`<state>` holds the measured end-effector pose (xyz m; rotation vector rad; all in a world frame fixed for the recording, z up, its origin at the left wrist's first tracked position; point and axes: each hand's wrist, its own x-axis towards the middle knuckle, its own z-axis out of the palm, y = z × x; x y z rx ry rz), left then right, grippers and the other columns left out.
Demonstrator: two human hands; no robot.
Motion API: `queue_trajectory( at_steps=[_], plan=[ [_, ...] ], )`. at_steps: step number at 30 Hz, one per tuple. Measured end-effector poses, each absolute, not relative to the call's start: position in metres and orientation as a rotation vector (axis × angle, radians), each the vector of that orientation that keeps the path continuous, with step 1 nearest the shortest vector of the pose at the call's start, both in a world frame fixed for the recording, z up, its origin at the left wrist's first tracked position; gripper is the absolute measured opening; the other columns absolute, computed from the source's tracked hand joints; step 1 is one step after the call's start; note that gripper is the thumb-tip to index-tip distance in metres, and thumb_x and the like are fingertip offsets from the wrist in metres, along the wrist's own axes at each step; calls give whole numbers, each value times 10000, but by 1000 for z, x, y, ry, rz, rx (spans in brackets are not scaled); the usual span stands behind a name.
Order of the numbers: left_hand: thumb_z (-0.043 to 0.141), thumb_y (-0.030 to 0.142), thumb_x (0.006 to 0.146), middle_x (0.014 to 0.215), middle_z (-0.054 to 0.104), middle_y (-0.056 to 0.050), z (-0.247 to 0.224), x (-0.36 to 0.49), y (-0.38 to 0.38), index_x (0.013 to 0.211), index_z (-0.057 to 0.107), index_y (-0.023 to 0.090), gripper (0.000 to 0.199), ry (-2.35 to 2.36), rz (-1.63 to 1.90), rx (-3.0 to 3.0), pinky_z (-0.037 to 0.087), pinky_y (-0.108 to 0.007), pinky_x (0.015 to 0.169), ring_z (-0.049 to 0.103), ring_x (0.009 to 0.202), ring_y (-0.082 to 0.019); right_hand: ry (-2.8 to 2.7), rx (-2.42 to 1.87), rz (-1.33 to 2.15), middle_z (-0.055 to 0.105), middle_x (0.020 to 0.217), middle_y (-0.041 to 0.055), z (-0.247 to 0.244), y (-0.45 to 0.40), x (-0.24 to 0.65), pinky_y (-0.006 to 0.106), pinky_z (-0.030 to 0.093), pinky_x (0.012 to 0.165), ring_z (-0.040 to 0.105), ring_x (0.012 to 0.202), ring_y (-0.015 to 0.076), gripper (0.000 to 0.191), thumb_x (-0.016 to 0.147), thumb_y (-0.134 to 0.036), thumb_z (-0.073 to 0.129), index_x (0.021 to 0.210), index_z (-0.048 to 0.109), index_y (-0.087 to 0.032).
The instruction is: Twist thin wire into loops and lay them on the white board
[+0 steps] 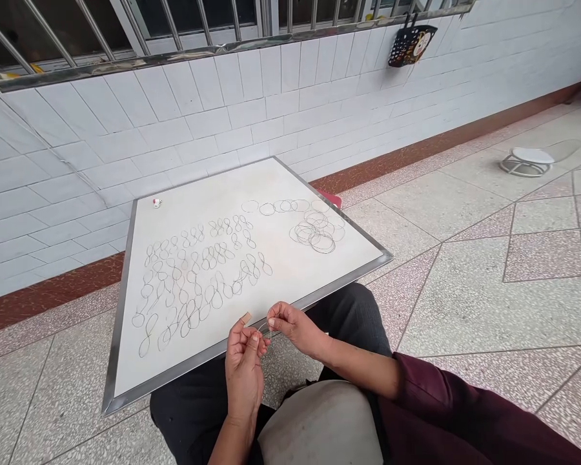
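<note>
Just past the near edge of a white table, my left hand and my right hand are close together. Between their pinched fingertips is a thin wire loop, partly hidden by the fingers. A tan wrap covers one fingertip of my left hand. On the table's left half lie rows of thin wires twisted into figure-eights. Plain round wire rings overlap in a loose pile on the right, with several more rings in a line behind them.
A small white and red object sits near the table's far left corner. Behind the table is a white tiled wall with barred windows. A black basket hangs there. A white stool stands on the floor at right.
</note>
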<state>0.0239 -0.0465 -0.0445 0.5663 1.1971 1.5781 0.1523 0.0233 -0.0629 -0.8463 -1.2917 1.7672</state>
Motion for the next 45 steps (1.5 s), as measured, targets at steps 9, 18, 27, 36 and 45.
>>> queue_trajectory(
  at_steps=[9, 18, 27, 36, 45],
  plan=[
    [786, 318, 738, 849, 564, 19, -55, 24, -43, 1110, 652, 254, 401, 1186, 1557, 451, 534, -297, 781, 586, 734, -102, -1485, -919, 1665, 563, 749, -15, -77, 31, 154, 299, 413, 721, 499, 711, 142, 289, 840, -478, 637, 845, 546, -203],
    [850, 228, 662, 842, 591, 3, -63, 28, -44, 989, 699, 211, 360, 1090, 1541, 307, 558, -328, 844, 597, 711, -98, -1576, -851, 1707, 573, 725, -23, -71, 41, 162, 275, 387, 674, 501, 679, 131, 200, 834, -393, 639, 829, 562, -209],
    [853, 229, 662, 846, 622, -11, -60, 33, -42, 887, 710, 175, 272, 1061, 1580, 316, 533, -355, 931, 645, 823, -136, -1360, -799, 1878, 565, 723, -28, -66, 44, 160, 286, 411, 694, 507, 667, 121, 320, 743, -442, 723, 845, 563, -184],
    [839, 196, 653, 910, 654, -38, -57, 34, -40, 892, 698, 171, 279, 1073, 1579, 291, 507, -380, 965, 647, 870, -145, -1238, -824, 1899, 565, 758, -28, -64, 43, 160, 284, 431, 701, 525, 688, 120, 360, 683, -462, 784, 814, 575, -201],
    [847, 217, 644, 968, 656, -51, -57, 37, -30, 933, 706, 185, 322, 1127, 1544, 301, 507, -409, 962, 646, 942, -177, -1209, -871, 1792, 571, 766, -34, -83, 49, 154, 296, 457, 737, 558, 697, 124, 322, 741, -406, 728, 911, 540, -207]
  ],
)
